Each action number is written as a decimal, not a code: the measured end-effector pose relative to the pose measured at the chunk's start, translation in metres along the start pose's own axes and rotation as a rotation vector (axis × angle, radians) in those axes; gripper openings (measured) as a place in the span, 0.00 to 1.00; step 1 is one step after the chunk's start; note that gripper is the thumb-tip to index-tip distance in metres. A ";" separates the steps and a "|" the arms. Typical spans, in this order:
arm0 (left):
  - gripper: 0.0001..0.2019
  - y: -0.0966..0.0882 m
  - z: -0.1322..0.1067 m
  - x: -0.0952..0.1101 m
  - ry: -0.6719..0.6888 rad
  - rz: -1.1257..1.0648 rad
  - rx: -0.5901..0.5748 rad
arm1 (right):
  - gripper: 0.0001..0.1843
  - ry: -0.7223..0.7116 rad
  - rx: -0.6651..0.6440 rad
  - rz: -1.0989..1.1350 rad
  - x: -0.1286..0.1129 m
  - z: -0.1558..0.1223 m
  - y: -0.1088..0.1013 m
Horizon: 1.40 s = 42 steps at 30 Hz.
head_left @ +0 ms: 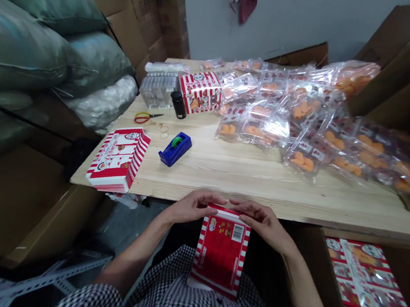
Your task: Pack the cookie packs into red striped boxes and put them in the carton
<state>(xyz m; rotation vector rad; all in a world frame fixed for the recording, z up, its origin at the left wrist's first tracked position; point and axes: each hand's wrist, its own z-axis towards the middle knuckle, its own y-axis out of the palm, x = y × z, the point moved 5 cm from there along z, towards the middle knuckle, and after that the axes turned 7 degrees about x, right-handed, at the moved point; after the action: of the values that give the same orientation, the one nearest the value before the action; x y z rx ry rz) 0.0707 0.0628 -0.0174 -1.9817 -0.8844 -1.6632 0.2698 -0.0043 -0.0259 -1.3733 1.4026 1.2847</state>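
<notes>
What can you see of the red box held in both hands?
The box looks like red cardboard, with red-and-white striped sides, printed pictures and a white barcode panel near its top. It stands on end against the checked shirt, just below the table edge. The left hand and right hand grip its top end; whether that end is open is hidden.

A wooden table (247,179) carries a stack of flat striped cartons (118,158) at its near left corner, with a blue tape dispenser (175,148) just beside it. Red scissors (145,117) and rubber bands (164,131) lie near the left edge. Towards the far left corner stand clear trays (158,88), a black canister (178,104) and a made-up striped box (200,91). Clear snack packets (308,116) are heaped along the far and right edges.
</notes>
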 end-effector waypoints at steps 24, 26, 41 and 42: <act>0.19 -0.003 -0.010 0.008 0.199 0.414 0.047 | 0.15 -0.001 0.202 -0.098 0.015 0.000 0.009; 0.20 -0.004 -0.016 0.012 0.213 0.420 0.011 | 0.15 -0.024 0.181 -0.129 0.012 -0.004 0.010; 0.17 -0.006 -0.011 0.021 0.168 0.434 0.053 | 0.16 -0.084 0.108 -0.283 -0.002 -0.010 0.018; 0.16 -0.005 -0.012 0.022 0.190 0.467 0.086 | 0.16 -0.086 0.122 -0.280 0.000 -0.011 0.017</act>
<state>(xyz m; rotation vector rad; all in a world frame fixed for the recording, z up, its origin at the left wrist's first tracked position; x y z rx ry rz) 0.0606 0.0633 0.0055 -1.7644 -0.3781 -1.4792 0.2541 -0.0167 -0.0219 -1.3597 1.1631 1.0459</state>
